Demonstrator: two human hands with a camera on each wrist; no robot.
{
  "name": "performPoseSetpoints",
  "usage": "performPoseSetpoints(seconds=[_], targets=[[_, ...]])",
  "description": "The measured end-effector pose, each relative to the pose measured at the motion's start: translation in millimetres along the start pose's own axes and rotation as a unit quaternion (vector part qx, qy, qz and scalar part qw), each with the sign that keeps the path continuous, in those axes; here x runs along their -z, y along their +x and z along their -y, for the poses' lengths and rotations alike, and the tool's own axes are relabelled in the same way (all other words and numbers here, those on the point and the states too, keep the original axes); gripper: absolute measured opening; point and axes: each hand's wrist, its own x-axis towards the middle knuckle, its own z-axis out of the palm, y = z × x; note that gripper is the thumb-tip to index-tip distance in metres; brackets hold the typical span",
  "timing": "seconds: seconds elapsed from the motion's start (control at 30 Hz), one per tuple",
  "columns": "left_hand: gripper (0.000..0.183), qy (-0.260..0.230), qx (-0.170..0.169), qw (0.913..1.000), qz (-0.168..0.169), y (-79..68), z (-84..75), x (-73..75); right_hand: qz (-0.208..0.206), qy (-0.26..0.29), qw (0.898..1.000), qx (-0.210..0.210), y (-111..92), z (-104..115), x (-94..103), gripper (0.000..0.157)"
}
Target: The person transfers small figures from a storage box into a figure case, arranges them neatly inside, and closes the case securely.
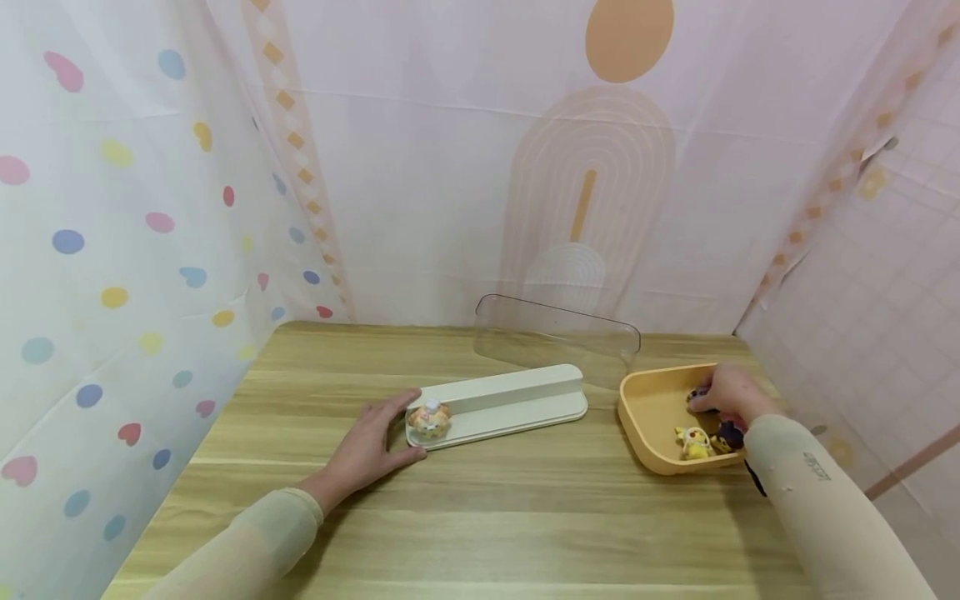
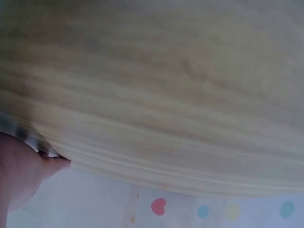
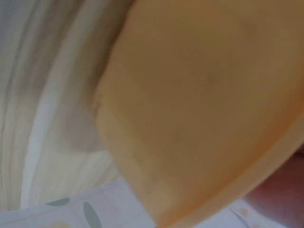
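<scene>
My left hand [image 1: 363,450] grips the left end of a long white two-step display stand [image 1: 517,404], thumb at its front edge and fingers at its back. Beside those fingers, a small orange-and-white figurine [image 1: 430,419] sits on the stand. Over on the right, my right hand [image 1: 735,393] reaches into a yellow-orange bin [image 1: 652,446] and pinches a small dark figurine [image 1: 699,395], partly hidden by the fingers. Nearer the bin's front lie a yellow figurine with a white hood [image 1: 694,443] and a yellow figurine with a dark hat [image 1: 726,437].
Behind the stand, a clear plastic cover [image 1: 558,329] stands at the back of the wooden table [image 1: 480,525]. Patterned curtains [image 1: 420,208] hang along the back and both sides. In the right wrist view, the bin wall [image 3: 199,118] fills most of the picture.
</scene>
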Motion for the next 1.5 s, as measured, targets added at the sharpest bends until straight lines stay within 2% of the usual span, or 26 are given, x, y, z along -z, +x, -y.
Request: performPoseSetpoints(seconds=[0.1,0.3,0.6,0.73,0.87,1.03,1.17,1.27,1.5], targets=[[0.097,-0.004,0.010,0.9999,0.010,0.3,-0.1,1.3,-0.014,0.000,0.999,0.038,2,-3,-4.0,0.029],[0.097,-0.006,0.021,0.9995,0.024,2.0,0.6,1.6,-0.038,-0.040,0.995,0.087,1,-3,-8.0,0.037],[0.098,-0.009,0.020,0.9994,0.025,1.9,0.3,0.8,-0.043,-0.091,0.988,0.121,0,3,-10.7,0.032],[0.098,-0.009,0.018,0.9995,0.023,1.6,0.3,1.1,-0.046,-0.104,0.982,0.149,0,5,-10.6,0.028],[0.098,-0.008,0.016,0.9996,0.022,1.4,0.5,1.0,-0.030,-0.096,0.978,0.183,-2,6,-10.5,0.034],[0.098,-0.008,0.016,0.9996,0.024,1.1,0.8,0.9,-0.016,-0.064,0.983,0.173,-5,7,-10.2,0.046],[0.098,-0.009,0.018,0.9995,0.024,1.3,0.6,2.0,-0.047,-0.109,0.980,0.161,-8,14,-12.4,0.053],[0.097,-0.007,0.019,0.9995,0.022,1.3,0.4,2.8,-0.073,-0.154,0.974,0.149,-8,20,-17.0,0.050],[0.096,-0.001,0.007,0.9999,0.014,1.4,0.6,1.1,-0.086,-0.180,0.971,0.130,-6,25,-29.4,0.033]])
